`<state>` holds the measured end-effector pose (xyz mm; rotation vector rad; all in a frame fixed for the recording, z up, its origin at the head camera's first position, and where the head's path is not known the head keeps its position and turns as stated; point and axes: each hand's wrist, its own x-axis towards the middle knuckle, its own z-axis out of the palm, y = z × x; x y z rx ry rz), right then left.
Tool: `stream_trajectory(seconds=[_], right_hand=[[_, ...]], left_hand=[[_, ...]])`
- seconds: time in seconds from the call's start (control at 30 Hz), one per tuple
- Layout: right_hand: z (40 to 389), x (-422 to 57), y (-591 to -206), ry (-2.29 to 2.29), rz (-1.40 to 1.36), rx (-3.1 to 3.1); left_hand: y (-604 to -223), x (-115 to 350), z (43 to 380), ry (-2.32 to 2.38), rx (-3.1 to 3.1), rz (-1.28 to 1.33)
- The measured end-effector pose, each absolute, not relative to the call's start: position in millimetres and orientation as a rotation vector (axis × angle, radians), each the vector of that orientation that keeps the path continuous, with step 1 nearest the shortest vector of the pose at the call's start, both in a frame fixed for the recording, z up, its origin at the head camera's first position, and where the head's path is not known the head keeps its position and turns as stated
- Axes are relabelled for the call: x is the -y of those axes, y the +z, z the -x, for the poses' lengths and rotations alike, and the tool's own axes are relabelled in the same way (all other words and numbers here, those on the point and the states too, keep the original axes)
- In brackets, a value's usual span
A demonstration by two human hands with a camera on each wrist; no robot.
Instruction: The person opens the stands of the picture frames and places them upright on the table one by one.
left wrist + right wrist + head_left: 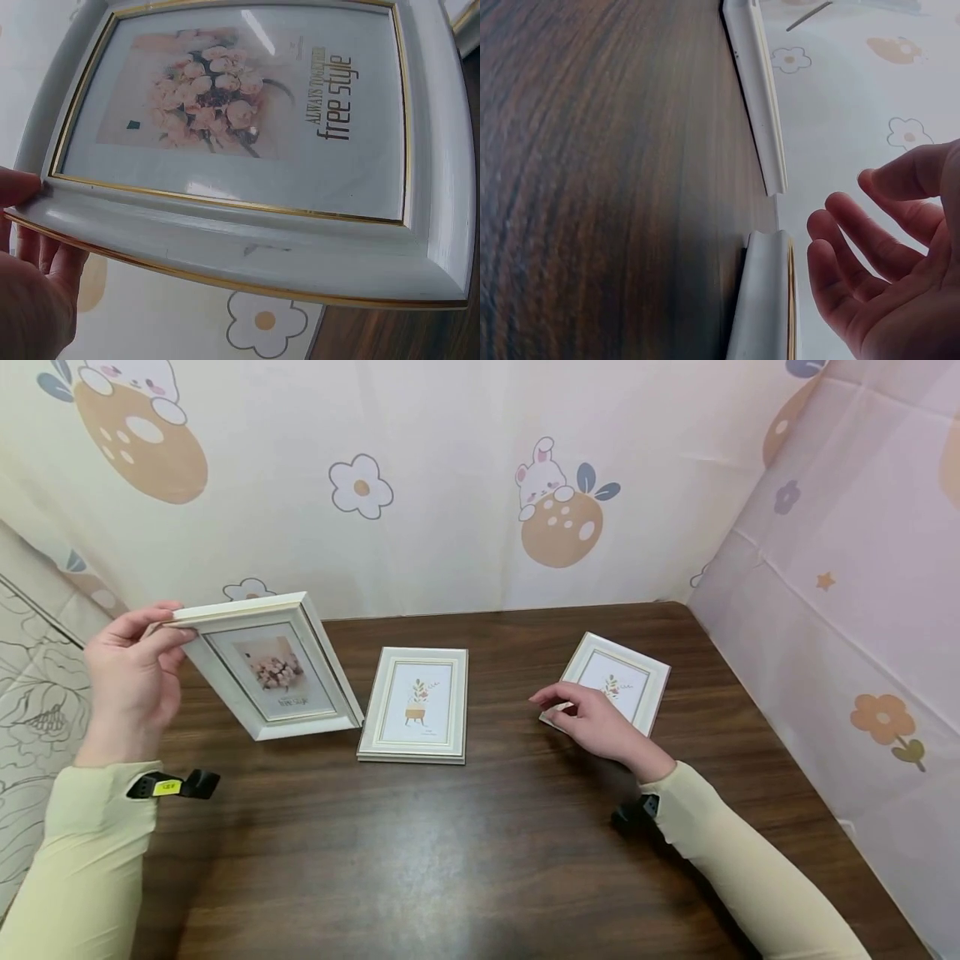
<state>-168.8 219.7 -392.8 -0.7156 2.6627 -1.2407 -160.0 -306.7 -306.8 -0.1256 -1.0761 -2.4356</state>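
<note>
My left hand (135,677) grips the upper left corner of a large white picture frame (277,664), thumb on the front and fingers behind. The frame is held tilted above the table; the left wrist view shows gold trim and a pink flower print (206,94) inside it. Lying flat beside it is a smaller white picture frame (416,706) with a potted-plant print. My right hand (596,722) hovers at another small picture frame (648,681), hiding part of it. Its fingers are loosely bent and hold nothing, as the right wrist view shows (885,262).
Everything lies on a dark brown wooden table (420,852). A pale curtain (450,527) printed with rabbits and flowers hangs behind it, and a similar sheet (847,635) covers the right side. Each wrist carries a black strap.
</note>
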Motion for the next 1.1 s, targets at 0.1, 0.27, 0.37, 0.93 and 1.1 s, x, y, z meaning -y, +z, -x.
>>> stream_trajectory(seconds=[0.1, 0.27, 0.37, 0.93, 1.1], right_hand=[[168.7, -219.6, -394.9, -1.238, 0.719, -2.658], [166.3, -218.4, -395.2, -1.255, 0.730, -2.647], [163.5, -217.8, -393.9, -1.254, 0.734, -2.649], [157.1, -220.9, -391.2, -1.249, 0.762, -2.677], [156.4, -221.2, -393.1, -1.245, 0.756, -2.679]], left_hand=[[-307.7, 311.5, 163.1, -2.436, 1.098, 0.069], [-309.1, 319.5, 167.0, -2.410, 1.165, -0.028], [-309.7, 323.3, 170.6, -2.379, 1.204, -0.070], [-316.6, 342.1, 178.2, -2.373, 1.189, -0.233], [-319.9, 346.1, 179.8, -2.370, 1.194, -0.282]])
